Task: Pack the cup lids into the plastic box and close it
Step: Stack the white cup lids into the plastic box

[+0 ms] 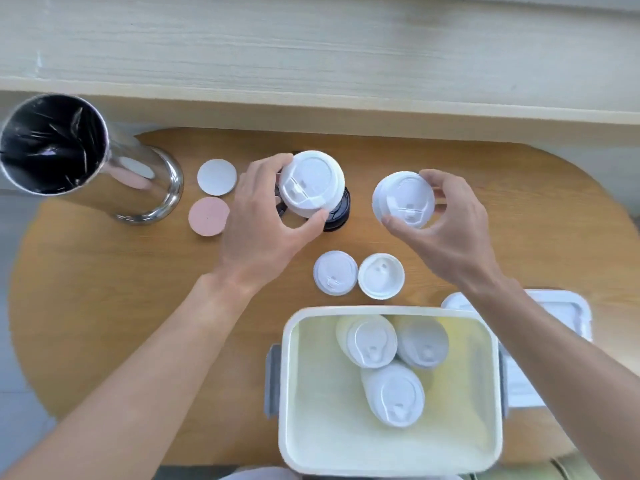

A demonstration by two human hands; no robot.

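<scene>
White thin-plastic cup lids (403, 199), light and flexible, are best held by the rim: left hand (263, 220) fingers curl round one beyond the translucent rectangular plastic box (391, 452), right hand (450, 230) pinches another, two lie just beyond it, steel tumbler (138, 188) far left.

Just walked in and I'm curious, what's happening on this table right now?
A person is packing white cup lids into an open plastic box. The left hand grips a lid above some dark lids, and the right hand holds another lid in the air. Three lids already lie in the box, two more wait on the table, and the box's cover sits to the right, still off.
</scene>
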